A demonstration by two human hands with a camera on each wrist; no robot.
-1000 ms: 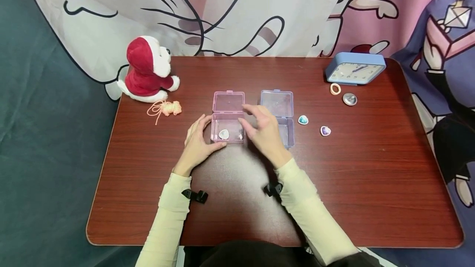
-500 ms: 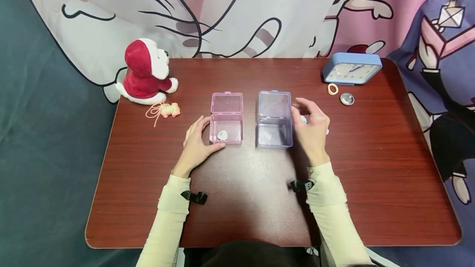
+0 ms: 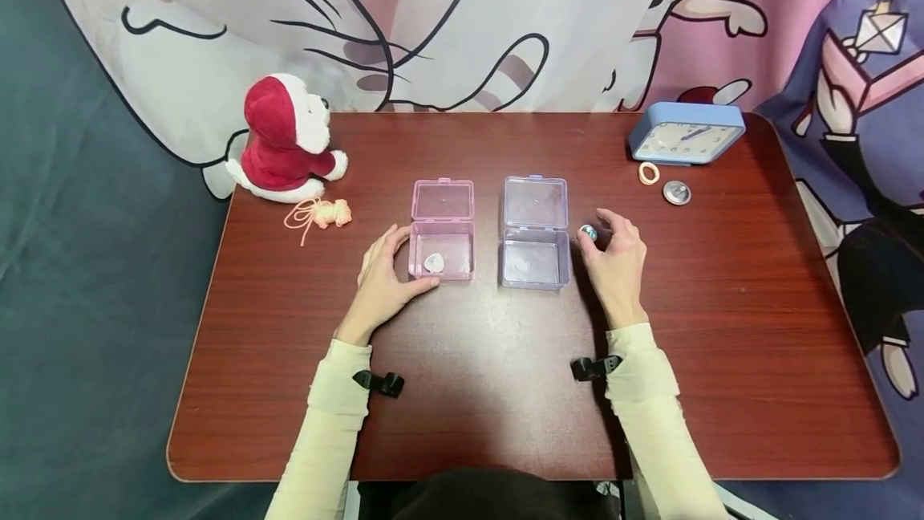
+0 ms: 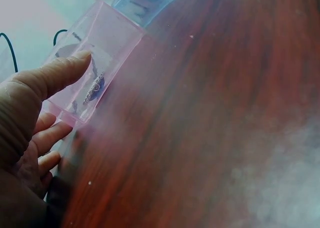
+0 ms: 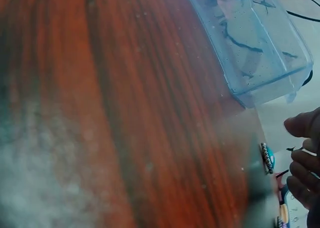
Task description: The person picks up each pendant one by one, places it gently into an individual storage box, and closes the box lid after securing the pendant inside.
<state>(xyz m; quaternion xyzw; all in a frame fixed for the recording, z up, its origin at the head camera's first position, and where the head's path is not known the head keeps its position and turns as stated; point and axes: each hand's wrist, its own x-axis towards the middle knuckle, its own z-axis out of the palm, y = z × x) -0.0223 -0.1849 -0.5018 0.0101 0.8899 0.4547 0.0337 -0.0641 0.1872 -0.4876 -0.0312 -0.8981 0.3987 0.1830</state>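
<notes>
My left hand (image 3: 390, 283) holds the open pink plastic box (image 3: 472, 251), thumb along its front and fingers at its left side. Inside the box lies a white gem-like piece (image 3: 434, 263); in the left wrist view the piece (image 4: 94, 90) shows a sparkly rim. To the right stands an open, clear bluish-purple plastic box (image 3: 534, 286) with its lid tipped back. Beyond it my right hand (image 3: 616, 267) is at a small turquoise gem piece (image 3: 588, 231), thumb and fingers parted around it. In the right wrist view the turquoise piece (image 5: 268, 158) stands apart from the fingers (image 5: 304, 163).
A plush toy in red (image 3: 285, 143) and a bundle of peach cord (image 3: 328, 213) are at the back left of the table (image 3: 758, 359). A blue clock (image 3: 686, 135), a wooden ring (image 3: 648, 173) and a round silver piece (image 3: 676, 192) sit at the back right.
My right hand has moved from the pink box, past the bluish-purple box, to the turquoise piece, covering the purple gem piece seen earlier. My left hand has stayed at the pink box.
</notes>
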